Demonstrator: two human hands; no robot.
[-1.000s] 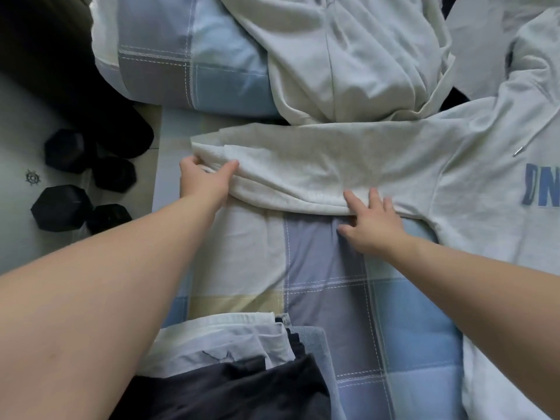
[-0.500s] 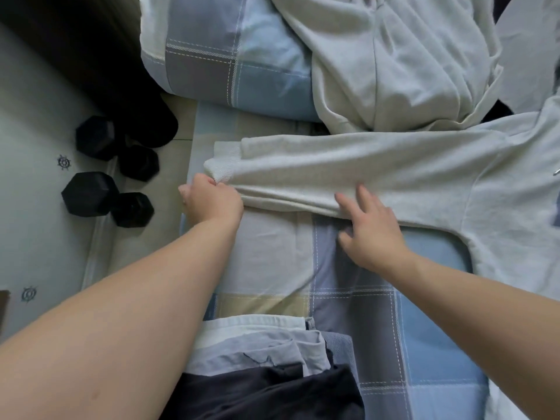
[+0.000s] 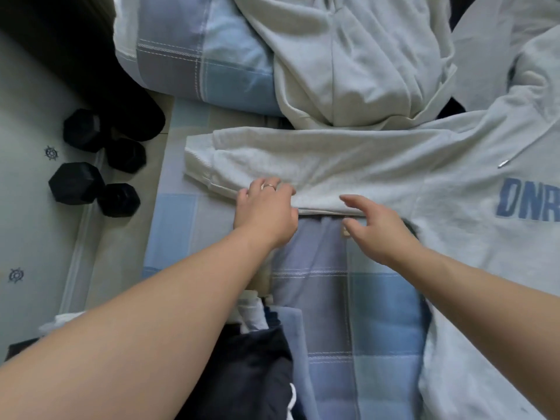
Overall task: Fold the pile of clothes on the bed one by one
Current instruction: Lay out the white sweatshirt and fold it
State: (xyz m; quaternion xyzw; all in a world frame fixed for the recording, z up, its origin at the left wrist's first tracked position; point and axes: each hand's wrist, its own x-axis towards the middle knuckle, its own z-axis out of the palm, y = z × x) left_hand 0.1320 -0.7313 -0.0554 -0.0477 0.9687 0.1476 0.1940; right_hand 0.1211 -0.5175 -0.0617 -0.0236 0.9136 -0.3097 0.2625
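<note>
A light grey hoodie [image 3: 460,225] with blue letters lies flat on the checked bed sheet [image 3: 378,304]. Its sleeve [image 3: 318,159] stretches out to the left and ends in a ribbed cuff [image 3: 198,160]. My left hand [image 3: 266,210], a ring on one finger, curls its fingers round the sleeve's lower edge near the middle. My right hand [image 3: 372,228] is just to the right, fingers spread and relaxed, at the same edge near the armpit, holding nothing. A second pale garment [image 3: 348,71] lies crumpled behind the sleeve.
A stack of folded clothes [image 3: 260,374], dark on top, sits at the near edge under my left forearm. A checked pillow [image 3: 197,56] lies at the back left. Black dumbbells [image 3: 78,183] stand on the floor left of the bed edge.
My left hand has left the cuff and slid right along the sleeve's lower edge toward the middle. My right hand has lifted its palm and spread its fingers. The view has shifted right.
</note>
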